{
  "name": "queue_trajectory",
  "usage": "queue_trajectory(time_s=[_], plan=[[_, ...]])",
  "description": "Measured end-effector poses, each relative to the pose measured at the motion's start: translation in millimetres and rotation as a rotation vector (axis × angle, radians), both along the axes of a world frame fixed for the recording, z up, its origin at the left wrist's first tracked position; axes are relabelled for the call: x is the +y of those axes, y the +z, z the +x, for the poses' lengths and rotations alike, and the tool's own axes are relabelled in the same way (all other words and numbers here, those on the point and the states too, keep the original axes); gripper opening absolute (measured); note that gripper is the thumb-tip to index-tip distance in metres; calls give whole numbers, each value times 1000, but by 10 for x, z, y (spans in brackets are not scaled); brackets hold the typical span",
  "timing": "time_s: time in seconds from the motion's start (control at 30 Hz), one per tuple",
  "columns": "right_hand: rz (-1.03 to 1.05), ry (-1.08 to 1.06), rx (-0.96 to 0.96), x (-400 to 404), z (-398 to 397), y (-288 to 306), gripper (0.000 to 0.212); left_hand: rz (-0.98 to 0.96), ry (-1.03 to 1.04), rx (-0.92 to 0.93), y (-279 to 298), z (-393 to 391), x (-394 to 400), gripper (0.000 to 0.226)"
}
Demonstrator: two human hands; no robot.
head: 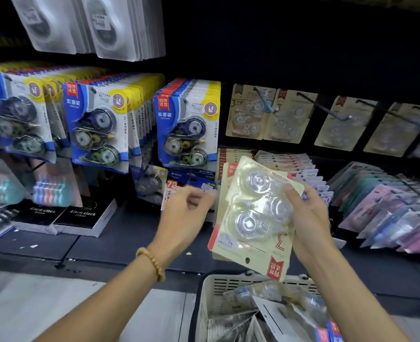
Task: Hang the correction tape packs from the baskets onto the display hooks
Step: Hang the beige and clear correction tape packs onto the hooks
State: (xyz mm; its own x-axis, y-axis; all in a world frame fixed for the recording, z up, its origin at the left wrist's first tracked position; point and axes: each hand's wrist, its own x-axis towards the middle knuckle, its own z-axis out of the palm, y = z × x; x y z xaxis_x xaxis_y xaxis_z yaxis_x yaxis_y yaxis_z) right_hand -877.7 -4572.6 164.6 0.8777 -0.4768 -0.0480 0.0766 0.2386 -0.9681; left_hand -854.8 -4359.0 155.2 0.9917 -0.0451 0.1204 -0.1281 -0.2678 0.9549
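My right hand grips a small stack of cream-backed correction tape packs with clear blisters, held upside down above the basket. Just left of the packs, my left hand hovers with loosely curled fingers and holds nothing; it is blurred. The white slatted basket stands at the bottom, with several more packs lying in it. On the dark back wall, matching cream packs hang on long black display hooks, which stick out with free length in front.
Blue and yellow three-tape packs fill the hooks at left and centre. White packs hang above. Pastel packs lie in rows at right. Black alarm clock boxes rest on the dark shelf.
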Motion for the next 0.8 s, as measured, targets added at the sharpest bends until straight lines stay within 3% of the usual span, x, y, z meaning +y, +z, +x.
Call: queue_trajectory(time_s=[0.07,0.13,0.2,0.27,0.47,0.53,0.7,0.8], plan=[[-10,-16,-2,23,-54,-11,25,-215,-253,394,59,-143,-86,42],[-5,-35,1,54,-87,-35,31,-491,-367,614,92,-243,-127,51],[35,-65,2,86,-111,-57,33,-675,-407,663,87,-277,-114,56],[103,-110,14,114,-134,-79,19,-730,-438,645,85,-325,-77,59],[153,34,61,110,-210,-61,14,-561,-255,502,30,-354,-47,45],[39,97,59,-40,-241,7,14,-505,-263,453,59,-315,25,41],[-535,404,130,-289,-298,195,37,-319,-381,372,142,-246,121,43],[-505,386,118,-232,-280,207,42,-367,-423,407,114,-204,123,48]])
